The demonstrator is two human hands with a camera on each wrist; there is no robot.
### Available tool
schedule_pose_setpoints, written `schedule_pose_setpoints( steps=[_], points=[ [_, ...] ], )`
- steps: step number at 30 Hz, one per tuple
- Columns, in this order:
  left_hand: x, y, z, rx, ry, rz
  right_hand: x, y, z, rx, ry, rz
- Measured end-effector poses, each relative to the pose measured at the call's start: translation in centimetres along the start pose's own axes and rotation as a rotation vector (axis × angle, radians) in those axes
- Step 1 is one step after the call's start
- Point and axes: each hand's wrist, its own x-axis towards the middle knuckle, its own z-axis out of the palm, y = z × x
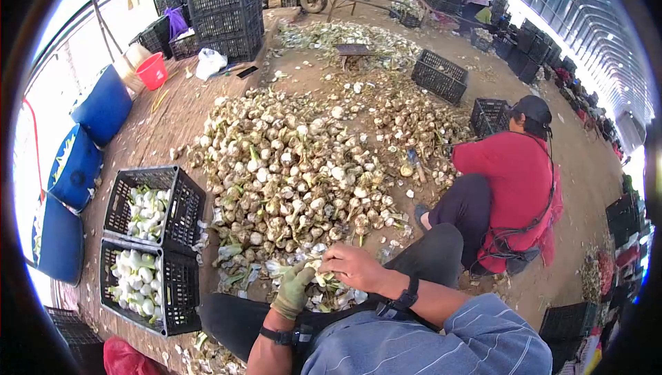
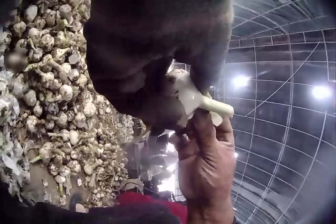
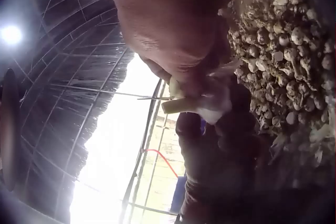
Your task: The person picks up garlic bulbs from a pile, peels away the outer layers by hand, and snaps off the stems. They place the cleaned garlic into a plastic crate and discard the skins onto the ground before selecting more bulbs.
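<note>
The gloved left hand (image 1: pixel 292 291) grips a garlic bulb (image 2: pixel 187 94) between thumb and fingers, its cut pale stem sticking out in the left wrist view. From the other side the bare right hand (image 1: pixel 352 267) pinches the same bulb, its fingertips against the white skin near the stem. In the right wrist view the bulb (image 3: pixel 214 103) lies between both hands, partly hidden by fingers. Loose peelings (image 1: pixel 338 297) lie below the hands. Just beyond them is a large heap of unpeeled garlic (image 1: pixel 289 168).
Two black crates (image 1: pixel 186 209) of white bulbs stand at the left, beside blue tubs (image 1: pixel 58 237). A person in a red top (image 1: pixel 514 189) sits close on the right. Farther off are an empty crate (image 1: pixel 440 77), a small stool (image 1: pixel 353 51) and a red bucket (image 1: pixel 152 70).
</note>
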Motion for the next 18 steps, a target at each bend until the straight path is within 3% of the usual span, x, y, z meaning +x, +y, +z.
schedule_pose_setpoints(
  steps=[1,4,9,12,14,16,18],
  points=[
    [0.2,-0.2,-0.1,0.006,-0.013,-0.004,-0.2,0.0,0.2,0.015,0.028,0.010],
    [-0.7,2.0,1.4,-0.364,0.016,-0.198,-0.6,0.1,0.8,0.061,0.103,0.066],
    [-0.4,2.1,2.0,-0.302,0.007,-0.148,-1.4,1.7,2.8,0.140,0.246,0.210],
    [-0.5,2.1,1.4,-0.136,-0.028,-0.115,-1.8,2.7,4.1,0.616,0.308,0.528],
    [-0.4,2.1,1.5,0.020,-0.045,-0.047,-1.7,3.6,3.8,0.830,0.437,0.602],
    [-0.7,2.0,1.3,-0.221,-0.046,-0.094,-1.1,3.4,1.9,1.033,0.592,0.694],
    [-1.1,2.6,0.9,-0.398,-0.065,-0.139,-1.1,3.9,-0.3,0.772,0.477,0.651]
  ],
)
